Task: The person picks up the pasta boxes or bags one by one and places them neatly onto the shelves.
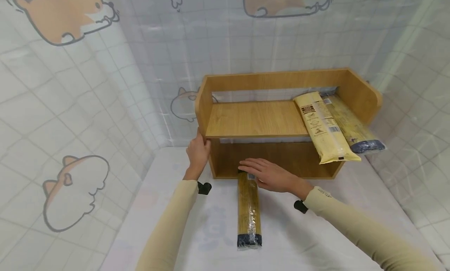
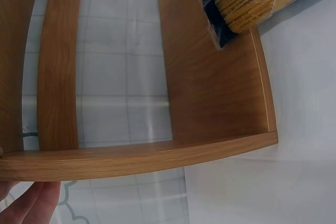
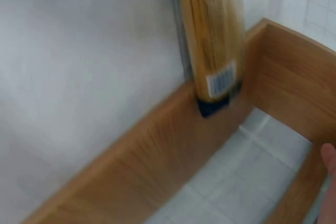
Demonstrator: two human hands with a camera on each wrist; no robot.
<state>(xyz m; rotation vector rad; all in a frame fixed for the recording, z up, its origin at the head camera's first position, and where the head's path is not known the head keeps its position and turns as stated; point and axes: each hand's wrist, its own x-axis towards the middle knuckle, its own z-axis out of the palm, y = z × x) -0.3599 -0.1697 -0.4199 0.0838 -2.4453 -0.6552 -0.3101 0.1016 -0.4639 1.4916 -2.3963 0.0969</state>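
My left hand [image 1: 198, 152] grips the left side panel of a two-level wooden shelf [image 1: 256, 116]; in the left wrist view its fingers [image 2: 39, 200] lie along the outer face of that panel [image 2: 136, 161]. A clear-wrapped pack of spaghetti [image 1: 248, 208] with dark blue ends lies with its far end at the lower board's front edge and the rest jutting toward me. Over its far end is my right hand [image 1: 270, 175], fingers extended. In the right wrist view, a fingertip [image 3: 329, 156] appears apart from the pack [image 3: 210, 35].
On the upper board's right side lie a pale yellow printed packet [image 1: 325, 126] and another clear-wrapped spaghetti pack [image 1: 355, 126], both overhanging the front edge. The shelf stands on a white-covered table [image 1: 211, 239]. Tile-patterned sheets [image 1: 88, 118] with cartoon animals enclose the back and sides.
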